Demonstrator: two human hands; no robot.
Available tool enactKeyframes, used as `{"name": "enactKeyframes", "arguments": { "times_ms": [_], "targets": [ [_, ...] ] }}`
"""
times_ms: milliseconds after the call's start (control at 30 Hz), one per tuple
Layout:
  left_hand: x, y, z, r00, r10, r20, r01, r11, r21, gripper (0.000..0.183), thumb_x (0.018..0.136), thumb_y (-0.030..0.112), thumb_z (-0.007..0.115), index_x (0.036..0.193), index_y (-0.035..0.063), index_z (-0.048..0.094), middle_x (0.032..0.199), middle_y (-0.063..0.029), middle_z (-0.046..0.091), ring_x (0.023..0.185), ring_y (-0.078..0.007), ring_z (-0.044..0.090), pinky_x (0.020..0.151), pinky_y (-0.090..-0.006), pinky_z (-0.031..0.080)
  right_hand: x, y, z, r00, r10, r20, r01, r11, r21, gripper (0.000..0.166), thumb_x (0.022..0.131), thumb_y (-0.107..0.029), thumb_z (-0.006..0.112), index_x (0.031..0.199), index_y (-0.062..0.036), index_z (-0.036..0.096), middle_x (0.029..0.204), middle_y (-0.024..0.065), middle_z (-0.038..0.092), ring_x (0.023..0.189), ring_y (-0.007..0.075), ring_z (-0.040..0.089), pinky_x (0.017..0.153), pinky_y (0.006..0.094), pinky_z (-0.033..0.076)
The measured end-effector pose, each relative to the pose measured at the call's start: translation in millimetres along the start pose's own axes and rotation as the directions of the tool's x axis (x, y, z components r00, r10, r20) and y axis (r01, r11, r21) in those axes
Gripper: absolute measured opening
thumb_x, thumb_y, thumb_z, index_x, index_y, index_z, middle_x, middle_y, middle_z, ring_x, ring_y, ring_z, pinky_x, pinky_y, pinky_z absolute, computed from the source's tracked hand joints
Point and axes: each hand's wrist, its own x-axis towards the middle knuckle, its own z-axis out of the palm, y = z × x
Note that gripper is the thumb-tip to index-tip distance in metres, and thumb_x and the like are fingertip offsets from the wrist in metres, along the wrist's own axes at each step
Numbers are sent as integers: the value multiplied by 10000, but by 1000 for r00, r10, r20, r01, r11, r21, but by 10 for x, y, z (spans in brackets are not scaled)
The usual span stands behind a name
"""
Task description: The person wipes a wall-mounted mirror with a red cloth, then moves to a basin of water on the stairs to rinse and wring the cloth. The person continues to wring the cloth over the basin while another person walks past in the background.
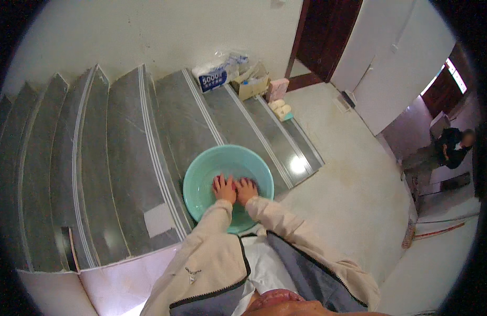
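Note:
A round turquoise plastic basin (pixel 196 166) sits before me at the lower part of the grey staircase. Both my hands are down inside it. My left hand (pixel 225 190) grips a dark red item (pixel 216 184), perhaps cloth, with its fingers spread over the top. Close beside it on the right, my right hand (pixel 246 189) has bent fingers on the same dark red material. Most of the item is hidden under my hands, so its shape cannot be told. Beige sleeves reach to both wrists.
Grey stone stairs (pixel 125 158) with white stripes rise to the left; a white sheet (pixel 159 220) lies on one step. Along the wall stand a plastic-wrapped pack (pixel 213 79), a cardboard box (pixel 249 89), a pink box (pixel 277 89) and pale slippers (pixel 281 108). A person (pixel 450 148) is at far right.

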Motion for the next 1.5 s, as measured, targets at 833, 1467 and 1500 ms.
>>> {"name": "enactKeyframes", "arguments": {
  "times_ms": [833,1467,1500],
  "targets": [
    [-23,728,-3016,881,278,-383,-465,659,-592,446,722,-79,446,1126,58,576,1029,-186,626,973,-407,590,843,-400,486,165,-330,-858,946,-288,148,-62,286,956,416,774,-144,772,1158,-61,633,972,23,677,939,144,597,864,341,483],
    [124,67,-2091,928,363,84,-356,931,-84,310,783,2,613,1091,24,593,1102,-228,601,1074,-410,559,898,-462,466,117,30,-596,988,-153,-29,141,796,589,911,623,-247,837,1423,-140,414,1285,160,593,1196,344,551,1025,431,434],
    [131,167,-2309,909,411,69,-402,909,-108,316,778,-6,605,1092,20,594,1096,-219,609,1058,-409,567,893,-457,471,189,12,-588,979,-193,-61,189,766,614,952,610,-236,848,1439,-138,389,1292,156,589,1201,327,553,1031,419,428]
  ]
}}
